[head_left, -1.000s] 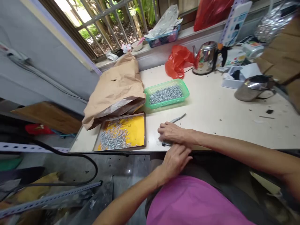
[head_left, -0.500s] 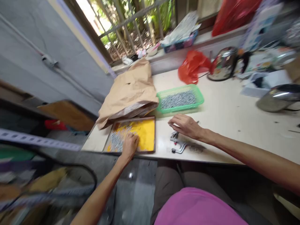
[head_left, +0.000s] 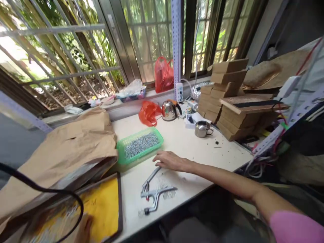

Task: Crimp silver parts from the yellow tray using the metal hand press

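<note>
My right hand (head_left: 170,161) is over the white table, its fingers stretched and slightly bent above the raised handle end of metal pliers with a C-shaped jaw (head_left: 152,195). Whether the fingertips touch that handle is unclear. The pliers lie near the table's front edge, with a black tip and a small red part. At the lower left, my left hand (head_left: 84,227) is down in a yellow-bottomed tray (head_left: 108,202) among small silvery metal pieces (head_left: 48,233). Blur and the frame edge hide most of its fingers. A green plastic basket (head_left: 121,158) full of small metal pieces stands behind the pliers.
A brown paper bag (head_left: 76,138) lies behind the tray. A dark cable (head_left: 50,190) crosses the near left. Farther back are a red plastic bag (head_left: 149,113), a kettle (head_left: 169,110), a metal cup (head_left: 201,129) and stacked cardboard boxes (head_left: 227,98).
The view has swung right and closer, bringing the boxes and metal cup into fuller view. My right hand stays by the pliers; my left hand stays in the tray, now at the frame's lower edge.
</note>
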Motion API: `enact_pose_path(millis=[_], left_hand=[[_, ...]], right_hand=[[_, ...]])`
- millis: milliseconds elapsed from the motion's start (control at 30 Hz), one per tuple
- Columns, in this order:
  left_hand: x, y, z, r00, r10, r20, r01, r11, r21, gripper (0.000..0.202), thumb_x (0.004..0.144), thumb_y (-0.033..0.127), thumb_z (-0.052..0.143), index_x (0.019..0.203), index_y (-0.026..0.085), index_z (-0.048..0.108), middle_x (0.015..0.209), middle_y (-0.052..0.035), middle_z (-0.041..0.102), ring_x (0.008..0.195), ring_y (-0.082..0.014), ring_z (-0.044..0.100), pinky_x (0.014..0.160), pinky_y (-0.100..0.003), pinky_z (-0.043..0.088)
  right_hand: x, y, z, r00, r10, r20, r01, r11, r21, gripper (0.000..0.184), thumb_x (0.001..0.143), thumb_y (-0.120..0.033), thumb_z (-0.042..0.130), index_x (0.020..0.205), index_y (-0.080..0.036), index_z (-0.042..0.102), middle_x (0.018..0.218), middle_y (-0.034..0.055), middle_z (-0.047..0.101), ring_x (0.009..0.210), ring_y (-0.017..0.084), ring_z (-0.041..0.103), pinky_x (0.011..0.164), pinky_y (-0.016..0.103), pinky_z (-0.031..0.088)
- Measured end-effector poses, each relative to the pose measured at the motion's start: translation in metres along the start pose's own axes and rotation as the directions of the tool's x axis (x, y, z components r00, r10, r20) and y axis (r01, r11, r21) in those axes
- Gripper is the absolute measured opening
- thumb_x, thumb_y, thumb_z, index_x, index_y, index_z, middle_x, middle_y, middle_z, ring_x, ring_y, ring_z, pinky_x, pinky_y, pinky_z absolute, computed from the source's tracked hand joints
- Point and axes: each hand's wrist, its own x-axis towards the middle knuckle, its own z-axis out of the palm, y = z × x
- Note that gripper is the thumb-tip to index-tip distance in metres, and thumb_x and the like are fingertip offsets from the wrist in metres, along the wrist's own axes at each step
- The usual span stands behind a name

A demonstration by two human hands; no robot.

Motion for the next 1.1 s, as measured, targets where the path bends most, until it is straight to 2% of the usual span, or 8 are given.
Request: enact_pose_path(millis=[100,200,300,400,533,967,1033,1100], left_hand=[[-0.005,0.044,-0.027,0.997,-0.051,0.061,0.052,0.998,-0.019,0.031,0.074,0.039,0.043,0.056,0.023,0.061,0.069,-0.0096,0.067,0.072,-0.0281,0.062,0.068,-0.037,0.047],[-0.011,0.102,-0.037,0.965,-0.188,0.184,0.237,0.926,-0.295,0.030,0.073,0.046,0.053,0.076,0.021,0.069,0.083,-0.0069,0.073,0.078,-0.0229,0.065,0.071,-0.031,0.048],[-0.019,0.155,-0.028,0.875,-0.206,0.437,0.437,0.723,-0.535,0.034,0.071,0.047,0.061,0.084,0.017,0.070,0.074,-0.0040,0.070,0.060,-0.0160,0.060,0.053,-0.024,0.043],[-0.021,0.182,-0.007,0.806,-0.211,0.553,0.561,0.569,-0.601,0.032,0.068,0.043,0.065,0.079,0.013,0.068,0.052,0.0015,0.056,0.042,-0.0096,0.046,0.041,-0.021,0.033],[-0.014,0.187,0.019,0.768,-0.224,0.600,0.625,0.465,-0.627,0.032,0.066,0.043,0.069,0.075,0.012,0.065,0.047,0.0056,0.049,0.036,-0.0056,0.036,0.038,-0.020,0.025],[-0.003,0.178,0.028,0.718,-0.205,0.665,0.594,0.678,-0.432,0.030,0.064,0.044,0.071,0.064,0.014,0.068,0.040,0.0045,0.046,0.039,-0.0072,0.036,0.042,-0.021,0.023],[-0.002,0.177,0.029,0.691,-0.167,0.703,0.599,0.676,-0.428,0.031,0.064,0.045,0.071,0.061,0.014,0.067,0.038,0.0047,0.043,0.038,-0.0069,0.034,0.041,-0.021,0.022],[-0.004,0.176,0.030,0.665,-0.116,0.738,0.606,0.661,-0.442,0.034,0.065,0.047,0.070,0.060,0.014,0.066,0.036,0.0051,0.041,0.036,-0.0063,0.032,0.041,-0.022,0.020]], right_hand=[[-0.050,-0.015,0.012,0.989,-0.059,0.133,0.049,0.996,0.079,0.027,0.095,-0.034,0.053,0.109,-0.016,0.066,0.100,0.0079,0.063,0.088,0.017,0.060,0.078,0.027,0.045],[-0.081,-0.023,0.024,0.974,-0.058,0.217,0.044,0.996,0.071,0.028,0.094,-0.036,0.053,0.112,-0.016,0.064,0.100,0.0083,0.061,0.085,0.017,0.059,0.075,0.028,0.044],[-0.091,-0.026,0.034,0.968,-0.030,0.250,0.027,1.000,0.014,0.025,0.093,-0.029,0.054,0.112,-0.017,0.063,0.102,0.0085,0.059,0.085,0.018,0.058,0.072,0.028,0.042],[-0.088,-0.030,0.038,0.961,0.022,0.275,-0.014,0.999,-0.029,0.020,0.094,-0.021,0.048,0.108,-0.017,0.063,0.100,0.0079,0.058,0.086,0.018,0.058,0.071,0.027,0.041],[-0.084,-0.031,0.038,0.950,0.072,0.304,-0.059,0.997,-0.052,0.021,0.096,-0.016,0.042,0.100,-0.015,0.063,0.097,0.0079,0.057,0.082,0.016,0.057,0.068,0.026,0.039],[-0.087,-0.028,0.043,0.959,0.063,0.276,-0.054,0.998,-0.042,0.022,0.097,-0.017,0.039,0.097,-0.016,0.061,0.097,0.0081,0.058,0.080,0.016,0.056,0.066,0.026,0.039],[-0.084,-0.024,0.037,0.965,0.032,0.260,-0.025,0.999,-0.030,0.017,0.095,-0.024,0.048,0.103,-0.016,0.061,0.106,0.0108,0.058,0.089,0.019,0.056,0.074,0.028,0.042],[-0.077,-0.017,0.032,0.977,0.005,0.212,0.005,0.999,-0.047,0.038,0.087,-0.038,0.063,0.117,-0.016,0.057,0.125,0.0164,0.052,0.110,0.027,0.052,0.088,0.038,0.042]])
